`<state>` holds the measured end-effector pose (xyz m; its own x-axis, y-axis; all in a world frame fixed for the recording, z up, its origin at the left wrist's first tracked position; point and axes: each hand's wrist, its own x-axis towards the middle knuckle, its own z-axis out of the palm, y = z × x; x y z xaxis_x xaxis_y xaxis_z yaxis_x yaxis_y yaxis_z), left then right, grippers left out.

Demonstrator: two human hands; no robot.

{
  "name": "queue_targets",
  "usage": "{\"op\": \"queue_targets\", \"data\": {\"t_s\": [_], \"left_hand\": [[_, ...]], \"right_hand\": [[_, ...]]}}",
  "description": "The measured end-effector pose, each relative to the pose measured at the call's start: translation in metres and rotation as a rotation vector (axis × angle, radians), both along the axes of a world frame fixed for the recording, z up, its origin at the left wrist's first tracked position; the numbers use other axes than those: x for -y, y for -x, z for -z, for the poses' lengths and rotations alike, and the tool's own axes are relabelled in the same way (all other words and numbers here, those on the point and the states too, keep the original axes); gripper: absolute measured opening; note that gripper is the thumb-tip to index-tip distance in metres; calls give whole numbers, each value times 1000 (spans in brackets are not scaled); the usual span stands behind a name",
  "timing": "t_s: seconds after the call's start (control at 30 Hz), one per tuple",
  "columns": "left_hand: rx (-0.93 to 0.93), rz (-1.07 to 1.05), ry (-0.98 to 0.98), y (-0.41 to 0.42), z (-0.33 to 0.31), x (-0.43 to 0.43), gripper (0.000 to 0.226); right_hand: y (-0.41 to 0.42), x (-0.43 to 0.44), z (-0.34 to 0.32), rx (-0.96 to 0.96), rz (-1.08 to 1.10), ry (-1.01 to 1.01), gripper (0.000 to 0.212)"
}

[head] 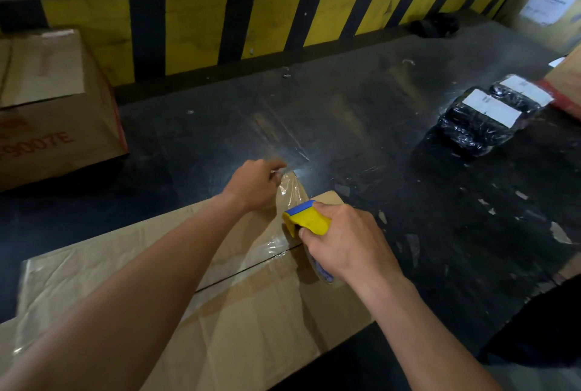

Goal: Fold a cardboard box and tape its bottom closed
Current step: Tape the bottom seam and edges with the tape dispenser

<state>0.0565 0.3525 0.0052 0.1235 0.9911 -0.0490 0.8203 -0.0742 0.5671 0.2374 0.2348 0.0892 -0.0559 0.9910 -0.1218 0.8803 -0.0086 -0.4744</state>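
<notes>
A brown cardboard box point(245, 312) lies bottom up on the dark table, its two flaps meeting along a seam that runs to the right edge. My right hand point(345, 243) grips a yellow and blue tape dispenser point(306, 219) with a roll of clear tape, held over the seam near the box's far right corner. My left hand point(254, 183) pinches the free end of the clear tape strip point(290, 189) just beyond the box's far edge. The strip stretches from the dispenser up to those fingers.
A larger printed cardboard box point(53, 114) stands at the left. Black plastic-wrapped packages with white labels point(484, 114) lie at the right, next to a red-edged carton point(566, 82). A yellow and black striped barrier point(283, 16) runs along the back. Tape scraps dot the table point(408, 189).
</notes>
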Motion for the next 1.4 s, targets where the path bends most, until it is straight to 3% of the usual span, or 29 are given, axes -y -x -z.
{"op": "queue_targets", "data": {"t_s": [0.07,0.2,0.27,0.47,0.67,0.8,1.03,1.4], "left_hand": [[-70,14,-72,3,4,22,35],[-331,96,-6,5,19,55,49],[-366,97,-16,7,23,58,52],[-385,110,-58,9,22,61,54],[-412,137,-22,6,19,58,56],[-396,288,-80,5,14,51,56],[-368,577,-127,21,23,32,59],[-373,584,-110,23,24,31,65]], "right_hand": [[1,1,-1,15,-7,4,57],[4,-1,-5,60,-24,27,45],[4,0,-7,71,-21,41,44],[-5,-1,-14,84,-36,50,34],[-1,2,-12,121,-23,44,47],[-5,3,-12,96,-23,38,55],[-6,1,-8,94,-20,27,50],[-9,4,-16,92,-25,129,62]]}}
